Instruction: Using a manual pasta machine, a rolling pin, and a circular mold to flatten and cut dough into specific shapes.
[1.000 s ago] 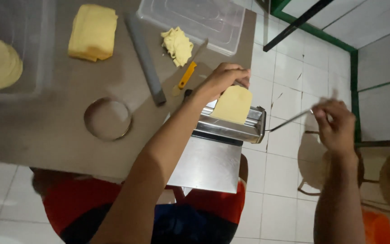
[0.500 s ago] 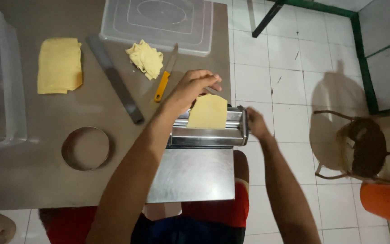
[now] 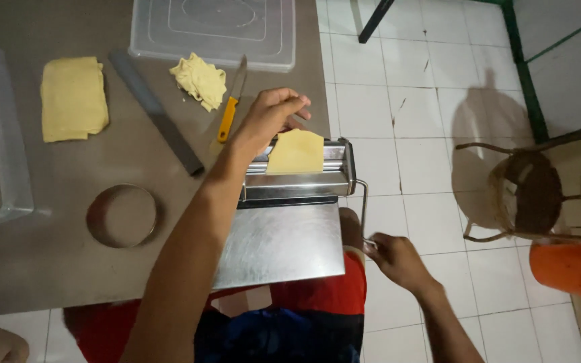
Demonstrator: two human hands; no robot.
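A steel pasta roller (image 3: pixel 304 185) is clamped at the table's right edge, with a flat steel chute (image 3: pixel 284 245) sloping toward me. My left hand (image 3: pixel 270 117) holds the top of a yellow dough sheet (image 3: pixel 296 152) that stands in the rollers. My right hand (image 3: pixel 395 259) is below the table edge, closed on the end of the roller's crank handle (image 3: pixel 364 212).
On the grey table (image 3: pixel 48 269) lie a folded dough sheet (image 3: pixel 73 98), a crumpled dough scrap (image 3: pixel 200 81), an orange-handled knife (image 3: pixel 231 107), a long grey bar (image 3: pixel 156 114), a metal ring cutter (image 3: pixel 122 215) and clear plastic tubs (image 3: pixel 213 30). A chair (image 3: pixel 532 191) and an orange bucket (image 3: pixel 573 269) stand on the tiled floor.
My right hand has swung the crank from up at the right down to below the table edge. The dough sheet stands lower in the rollers. The view has shifted.
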